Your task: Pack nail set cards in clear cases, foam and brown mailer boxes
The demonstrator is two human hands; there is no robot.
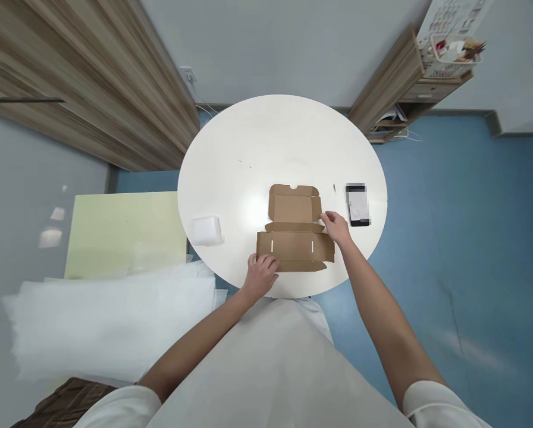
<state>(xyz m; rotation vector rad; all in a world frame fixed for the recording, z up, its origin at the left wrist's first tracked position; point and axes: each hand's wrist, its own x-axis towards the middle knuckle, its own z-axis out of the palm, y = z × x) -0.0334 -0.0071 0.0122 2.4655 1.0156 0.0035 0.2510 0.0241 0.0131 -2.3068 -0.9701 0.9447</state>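
An unfolded brown cardboard box (293, 246) lies mostly flat on the white oval table (231, 142), near its front edge. Its lid panel points away from me, and two short white slots mark the nearer panel. My left hand (261, 274) is bent over the near left corner, fingers curled on the cardboard. At the right side, my right hand (336, 227) pinches the edge around the lid's side flap and the fold below it. The undersides of both grips are hidden.
A small white packet (206, 230) rests at the table's left. On the right is a dark phone-like object (358, 205), partly pixelated. White foam-like sheets (110, 324) are stacked by a pale yellow surface (124, 235) at left. A wooden cabinet (394, 83) stands behind right.
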